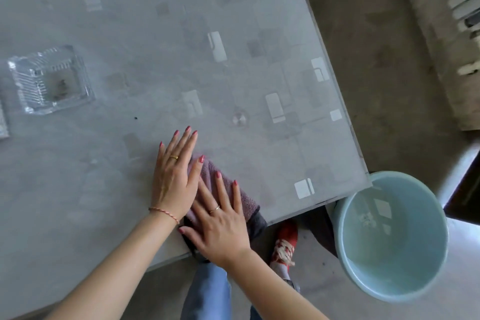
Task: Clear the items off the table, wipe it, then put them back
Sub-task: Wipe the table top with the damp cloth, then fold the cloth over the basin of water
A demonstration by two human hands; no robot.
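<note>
my fingers lie straight and a little spread, both palms flat on the mauve terry cloth (226, 189) at the near edge of the grey glass-topped table with pale square patterns (155, 34). the left hand (174, 176) sits just ahead of the right hand (220, 226), thumbs side by side. a clear cut-glass ashtray (49, 80) stands well apart at the table's left. a pale blue plastic bucket (389, 236) sits on the brown floor (376, 60) by the table's corner.

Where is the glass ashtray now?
In the head view, the glass ashtray stands on the table at the far left, apart from both hands.
</note>
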